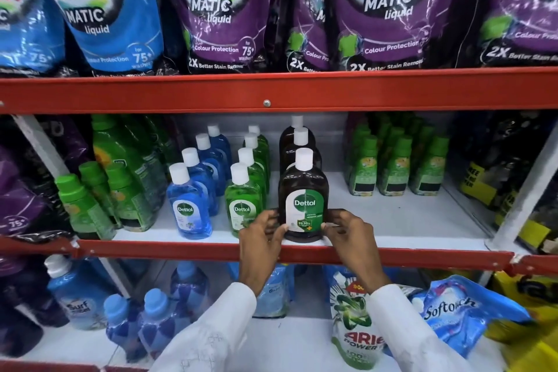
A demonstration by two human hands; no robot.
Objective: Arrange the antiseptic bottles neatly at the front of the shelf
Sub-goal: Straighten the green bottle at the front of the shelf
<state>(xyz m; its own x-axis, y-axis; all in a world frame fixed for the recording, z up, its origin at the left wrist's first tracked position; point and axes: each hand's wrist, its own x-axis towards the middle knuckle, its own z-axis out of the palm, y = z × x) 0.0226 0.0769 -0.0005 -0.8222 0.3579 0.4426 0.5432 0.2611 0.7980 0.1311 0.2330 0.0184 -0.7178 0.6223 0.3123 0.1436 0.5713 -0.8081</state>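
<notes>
A large brown Dettol bottle [303, 193] with a white cap stands upright at the front edge of the middle shelf [407, 220]. My left hand [261, 238] grips its lower left side and my right hand [350, 235] grips its lower right side. Two more brown bottles [299, 142] stand in a row behind it. To its left a row of green Dettol bottles [243, 202] runs front to back. Further left stands a row of blue Dettol bottles [187, 205].
Green-capped bottles stand at the left [87, 202] and right [395, 166] of the middle shelf. A red rail [181, 249] edges the shelf front. Detergent pouches [217, 9] hang above. Blue bottles [151, 320] and an Ariel pouch [356, 326] sit below.
</notes>
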